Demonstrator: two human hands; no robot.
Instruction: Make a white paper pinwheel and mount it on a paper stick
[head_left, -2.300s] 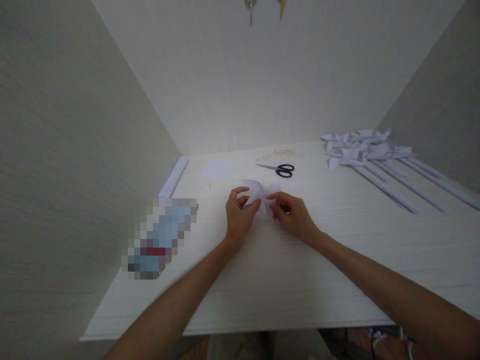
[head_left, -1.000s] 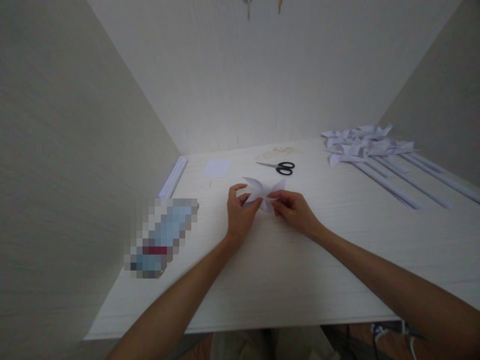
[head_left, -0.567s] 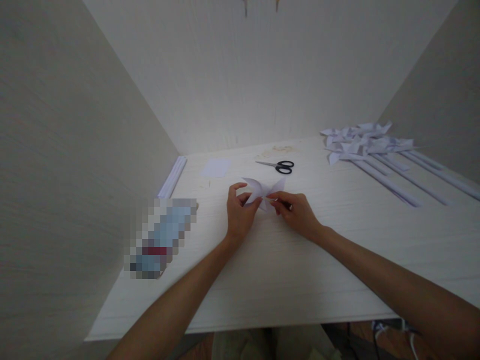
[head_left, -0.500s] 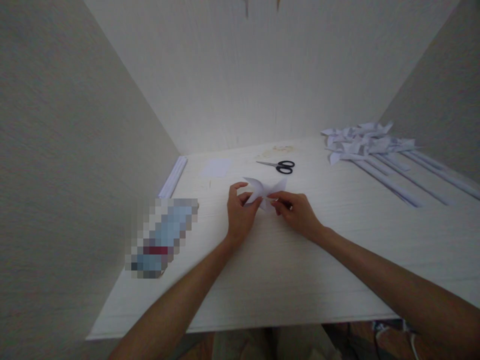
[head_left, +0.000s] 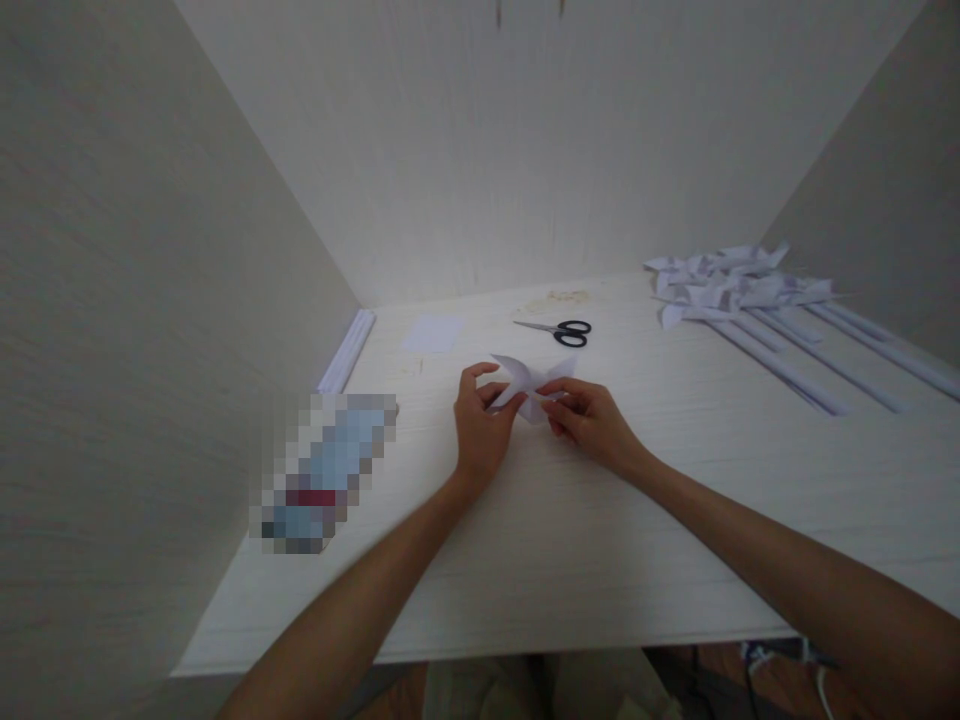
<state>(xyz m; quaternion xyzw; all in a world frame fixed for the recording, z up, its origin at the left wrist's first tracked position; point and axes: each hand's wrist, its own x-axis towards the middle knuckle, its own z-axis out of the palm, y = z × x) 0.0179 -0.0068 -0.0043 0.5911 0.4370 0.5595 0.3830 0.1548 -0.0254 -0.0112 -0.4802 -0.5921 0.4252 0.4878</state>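
A white paper pinwheel (head_left: 515, 370) with curled blades is held between my hands over the middle of the table. My left hand (head_left: 484, 420) pinches it from the left, with the thumb close to its centre and the index finger arched above. From the right, my right hand (head_left: 589, 415) has thumb and fingertips closed on the paper near the centre. Whether a small pin or stick is between those fingertips I cannot make out. Just beyond the pinwheel lie scissors (head_left: 562, 330) with black handles, blades pointing left.
Several finished paper pinwheels (head_left: 712, 290) on rolled paper sticks (head_left: 787, 365) lie in a pile at the right. White paper rolls (head_left: 347, 350) rest along the left wall. A square paper sheet (head_left: 433, 333) lies at the back, small tan bits (head_left: 568, 296) near it. A pixelated object (head_left: 330, 470) is at the left.
The right fingers have drawn in slightly against the pinwheel's centre. Both hands stay on the paper, and the view has shifted very slightly.
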